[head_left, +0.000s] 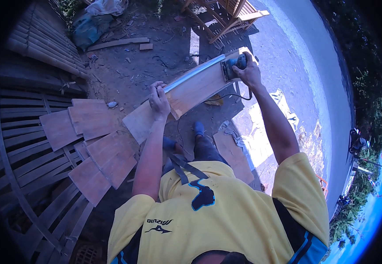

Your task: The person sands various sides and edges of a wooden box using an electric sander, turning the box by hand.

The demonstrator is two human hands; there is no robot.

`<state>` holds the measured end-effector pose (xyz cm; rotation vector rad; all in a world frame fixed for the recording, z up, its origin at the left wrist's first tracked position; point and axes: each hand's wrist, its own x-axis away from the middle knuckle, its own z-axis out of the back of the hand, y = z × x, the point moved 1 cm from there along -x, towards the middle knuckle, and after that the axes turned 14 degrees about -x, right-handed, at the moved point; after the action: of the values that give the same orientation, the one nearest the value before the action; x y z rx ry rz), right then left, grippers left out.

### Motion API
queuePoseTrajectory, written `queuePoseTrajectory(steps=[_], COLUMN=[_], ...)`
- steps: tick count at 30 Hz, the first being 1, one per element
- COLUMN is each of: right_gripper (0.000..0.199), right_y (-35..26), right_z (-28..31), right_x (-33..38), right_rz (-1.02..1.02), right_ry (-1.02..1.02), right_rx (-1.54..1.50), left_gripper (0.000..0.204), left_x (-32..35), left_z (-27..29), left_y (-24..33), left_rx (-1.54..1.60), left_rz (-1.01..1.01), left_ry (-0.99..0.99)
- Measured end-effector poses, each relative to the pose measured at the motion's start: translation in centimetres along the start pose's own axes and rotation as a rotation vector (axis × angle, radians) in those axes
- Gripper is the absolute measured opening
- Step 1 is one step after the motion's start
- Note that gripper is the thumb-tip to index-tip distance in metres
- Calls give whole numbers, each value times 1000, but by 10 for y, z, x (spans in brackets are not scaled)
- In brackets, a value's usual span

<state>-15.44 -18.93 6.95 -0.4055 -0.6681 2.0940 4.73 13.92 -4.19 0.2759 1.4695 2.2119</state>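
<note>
My right hand [249, 72] is closed round a teal electric sander [229, 69], which rests on the far right end of a long wooden board [202, 89]. A pale, bright strip [194, 74] runs along the board's far edge. At the near left end of that strip my left hand [159, 102] is closed on the board's edge, its fingers curled. A flat wooden piece [139, 121] lies under the board's left end. The sander's dark cord [235, 96] loops down below the board. My right palm hides part of the sander's body.
Several thin wooden panels [92, 119] lie overlapped on a slatted bamboo bench [19, 145] at left. Another panel [234, 154] is on the ground by my feet. A wooden chair [230, 17] stands at the far side. Scraps and a wood strip [118, 43] litter the dirt.
</note>
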Motion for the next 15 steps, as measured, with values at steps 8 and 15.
queuePoseTrajectory(steps=[8,15], right_gripper=[81,85], right_y=[-143,-13], right_z=[-56,-7], right_x=[140,29], right_rz=[182,109], right_ry=[-340,-84], right_rx=[-129,-64], left_gripper=[32,31], left_x=[3,-2], left_z=[16,11], left_y=[-14,1], left_rx=[-64,-68], left_rz=[-7,28], left_ry=[8,-18])
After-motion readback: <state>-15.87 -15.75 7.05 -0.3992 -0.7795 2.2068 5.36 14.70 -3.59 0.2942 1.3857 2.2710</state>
